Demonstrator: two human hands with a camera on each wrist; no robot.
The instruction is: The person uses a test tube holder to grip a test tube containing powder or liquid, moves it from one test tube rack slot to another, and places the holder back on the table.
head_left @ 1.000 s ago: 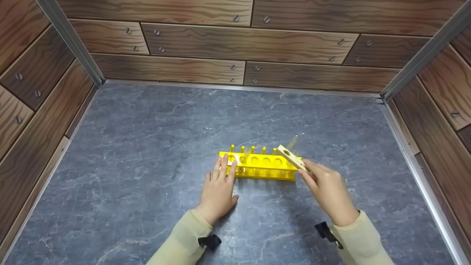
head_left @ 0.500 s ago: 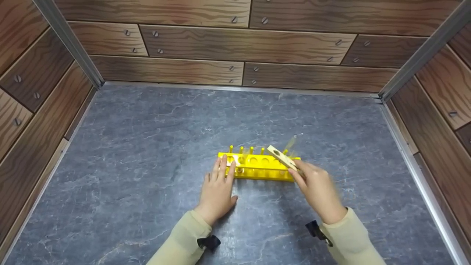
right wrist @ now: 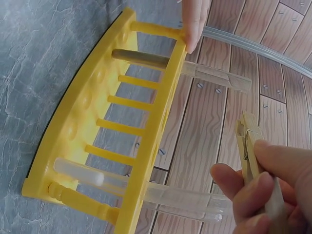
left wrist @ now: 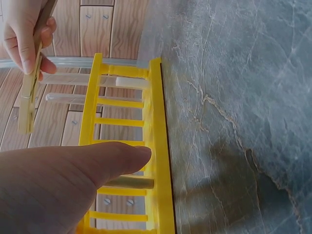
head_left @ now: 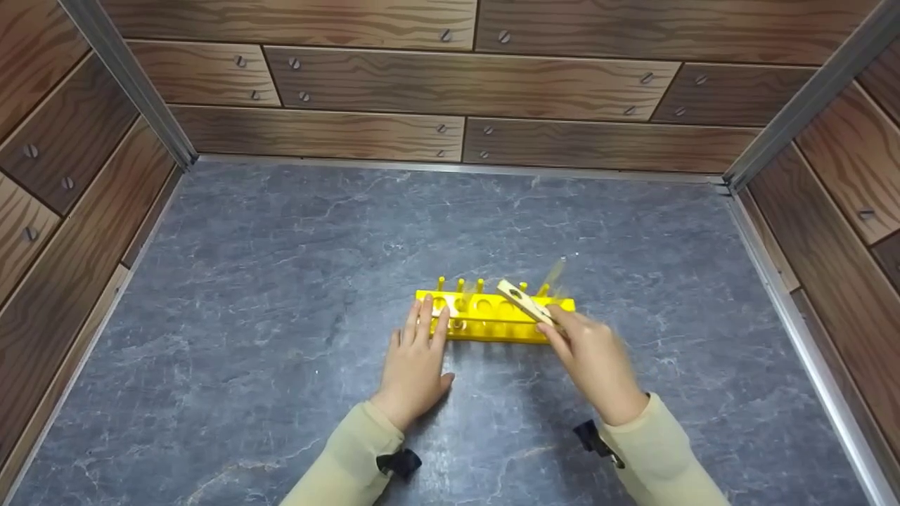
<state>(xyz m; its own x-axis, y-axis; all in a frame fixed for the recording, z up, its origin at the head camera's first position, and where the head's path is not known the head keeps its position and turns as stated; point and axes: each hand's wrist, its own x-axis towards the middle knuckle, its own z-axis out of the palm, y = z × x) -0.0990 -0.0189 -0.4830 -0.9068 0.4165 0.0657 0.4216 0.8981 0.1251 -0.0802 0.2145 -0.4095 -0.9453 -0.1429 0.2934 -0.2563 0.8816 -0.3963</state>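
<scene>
A yellow test tube rack (head_left: pixel 492 329) stands on the grey marbled surface. Straight fingers of my left hand (head_left: pixel 413 369) rest on its left end. My right hand (head_left: pixel 596 362) grips a wooden test tube clamp (head_left: pixel 524 302) above the rack's right half; nothing shows in the clamp's tip. Toward the rack's left end stands a test tube with brownish contents (right wrist: pixel 141 58). Another test tube with white contents (right wrist: pixel 80 171) stands in the right end hole. Behind it, a clear test tube (head_left: pixel 555 273) leans over the back pegs, its rounded end up.
Wood-patterned panels (head_left: pixel 464 84) wall the back and both sides, with metal strips along the edges. Grey surface (head_left: pixel 316 246) extends around the rack on all sides. Black straps (head_left: pixel 399 462) sit at both wrists.
My right hand has moved left with the clamp, from the rack's right end toward its middle. My left hand and the rack have stayed in place.
</scene>
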